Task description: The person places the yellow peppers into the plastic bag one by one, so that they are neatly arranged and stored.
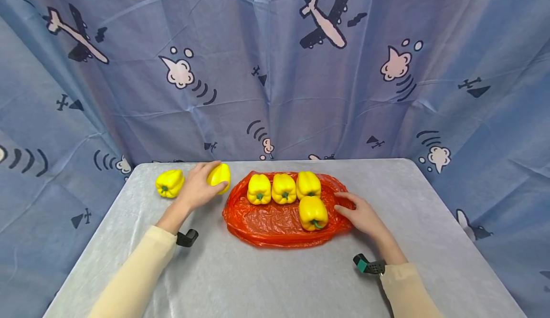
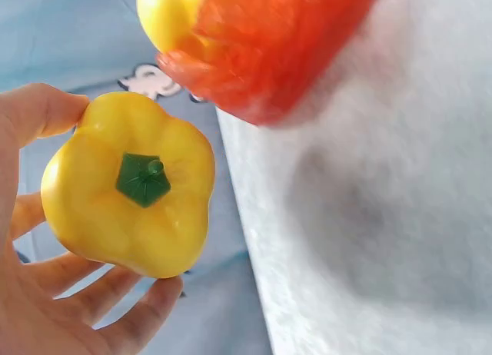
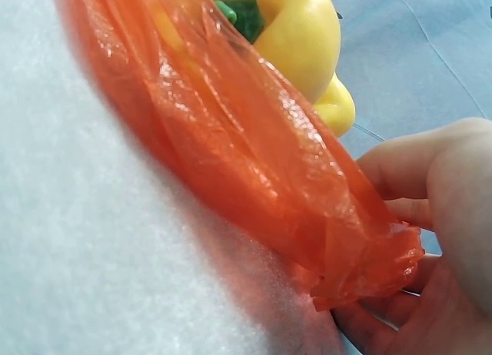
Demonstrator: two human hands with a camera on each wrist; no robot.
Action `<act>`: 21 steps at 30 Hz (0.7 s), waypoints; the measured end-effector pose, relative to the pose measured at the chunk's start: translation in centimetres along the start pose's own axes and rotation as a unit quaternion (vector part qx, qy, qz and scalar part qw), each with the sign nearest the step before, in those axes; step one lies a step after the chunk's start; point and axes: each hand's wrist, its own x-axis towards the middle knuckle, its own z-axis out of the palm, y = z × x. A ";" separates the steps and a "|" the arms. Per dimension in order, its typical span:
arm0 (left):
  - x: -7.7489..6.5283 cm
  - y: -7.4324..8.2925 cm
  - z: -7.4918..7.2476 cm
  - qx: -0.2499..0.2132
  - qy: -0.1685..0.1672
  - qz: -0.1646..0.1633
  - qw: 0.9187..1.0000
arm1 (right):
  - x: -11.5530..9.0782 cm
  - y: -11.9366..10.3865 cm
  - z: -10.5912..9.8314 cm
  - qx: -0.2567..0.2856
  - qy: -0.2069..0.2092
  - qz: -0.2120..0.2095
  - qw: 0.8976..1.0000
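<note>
A yellow bell pepper (image 1: 220, 175) is gripped by my left hand (image 1: 197, 186), lifted just left of the red plastic bag (image 1: 266, 225). In the left wrist view its green stem (image 2: 144, 178) faces the camera, with thumb and fingers spread round its sides. The bag lies with its mouth spread wide and its rim bunched up. Inside it sit several yellow bell peppers (image 1: 284, 188), three along the back and one in front at the right. My right hand (image 1: 363, 215) holds the bag's right end, the crumpled rim between thumb and fingers in the right wrist view.
Another yellow bell pepper (image 1: 169, 183) lies on the grey-white table (image 1: 266, 284) at the back left, behind my left wrist. A blue curtain (image 1: 240, 69) with airplane prints hangs right behind the table's far edge.
</note>
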 end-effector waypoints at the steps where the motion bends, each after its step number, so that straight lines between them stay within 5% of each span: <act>1: 0.0 0.2 0.0 0.002 0.003 0.006 1.000 | 0.0 0.0 0.0 0.000 -0.001 0.000 1.000; 21: -1.2 6.1 1.3 -0.042 0.022 0.066 0.997 | -0.1 0.1 0.0 0.001 -0.001 0.006 1.000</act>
